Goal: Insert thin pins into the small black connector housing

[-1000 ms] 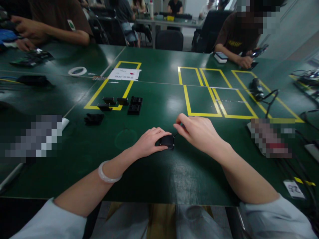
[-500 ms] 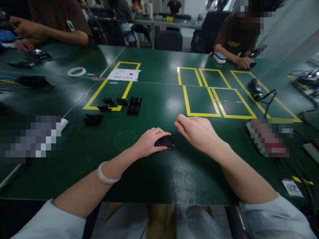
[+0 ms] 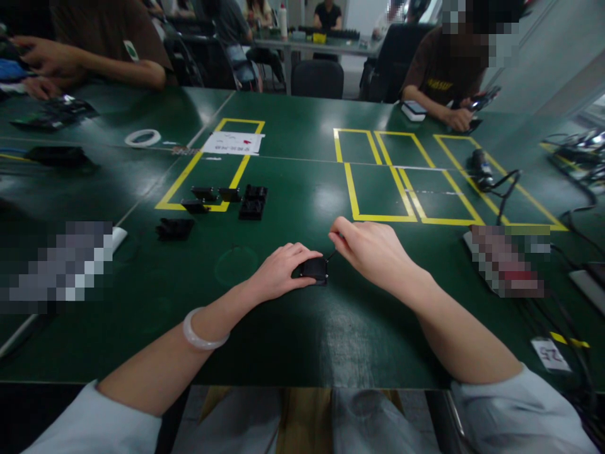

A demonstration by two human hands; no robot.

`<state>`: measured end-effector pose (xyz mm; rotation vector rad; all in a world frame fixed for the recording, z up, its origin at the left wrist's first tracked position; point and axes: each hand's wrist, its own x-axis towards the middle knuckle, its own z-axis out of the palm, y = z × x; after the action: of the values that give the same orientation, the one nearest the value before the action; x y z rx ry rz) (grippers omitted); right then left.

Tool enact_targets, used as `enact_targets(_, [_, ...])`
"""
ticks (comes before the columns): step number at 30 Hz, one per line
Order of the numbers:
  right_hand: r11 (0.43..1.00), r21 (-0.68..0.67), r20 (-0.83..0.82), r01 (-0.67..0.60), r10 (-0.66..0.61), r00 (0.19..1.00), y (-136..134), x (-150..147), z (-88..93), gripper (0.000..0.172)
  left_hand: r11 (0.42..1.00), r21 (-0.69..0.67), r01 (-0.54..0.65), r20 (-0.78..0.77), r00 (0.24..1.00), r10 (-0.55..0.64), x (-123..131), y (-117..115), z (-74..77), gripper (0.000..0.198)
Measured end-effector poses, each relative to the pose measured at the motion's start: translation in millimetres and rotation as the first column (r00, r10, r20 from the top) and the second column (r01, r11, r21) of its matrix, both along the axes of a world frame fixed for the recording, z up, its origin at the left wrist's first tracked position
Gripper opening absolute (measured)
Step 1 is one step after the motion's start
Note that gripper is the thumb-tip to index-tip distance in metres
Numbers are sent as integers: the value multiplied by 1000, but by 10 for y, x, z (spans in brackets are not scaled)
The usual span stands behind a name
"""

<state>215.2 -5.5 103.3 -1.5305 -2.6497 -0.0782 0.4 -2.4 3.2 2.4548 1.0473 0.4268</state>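
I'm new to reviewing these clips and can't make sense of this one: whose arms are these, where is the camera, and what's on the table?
The camera sits on a person's head, looking down at their own two hands. The left hand grips a small black box on the green table. The right hand pinches what looks like a thin wire at the box's corner. More black parts lie further left by yellow tape outlines. Other people sit across the table.

Well right of the fingers (image 3: 341,233) of the right hand (image 3: 378,255), a tag (image 3: 548,355) is showing what looks like "25", while the sheet (image 3: 233,143) far beyond and left of them is showing unreadable print.
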Motion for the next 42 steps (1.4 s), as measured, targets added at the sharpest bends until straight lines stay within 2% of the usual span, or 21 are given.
enact_targets(6, [999,7,-73,-38,38,997,-2,13,-9,26,1000,1,0,6,1000,0,-1,0,-12,47])
enact_targets(10, [1000,-3,-9,-8,8,1000,3,6,-2,34,1000,4,1,9,1000,-1,-1,2,-16,47])
enact_targets(12, [1000,-7,1,7,-7,1000,3,1,1,32,1000,2,0,12,1000,0,0,1,-12,46])
enact_targets(18, [999,10,-86,-35,36,996,-10,13,-10,25,1000,3,-1,19,1000,1,-1,-1,-11,46])
enact_targets(24, [1000,22,1,-8,8,1000,11,20,-29,35,1000,12,4,14,1000,-4,2,4,-14,47])
enact_targets(31, [998,36,-84,-45,48,995,-1,13,-30,25,1000,8,5,13,1000,-5,3,0,2,45])
enact_targets(37, [999,26,-7,-19,19,1000,5,8,-19,33,1000,16,3,16,1000,-3,0,7,-25,47])
enact_targets(42, [999,22,-49,-48,49,998,3,11,-16,24,1000,16,0,7,1000,0,4,4,-24,47])
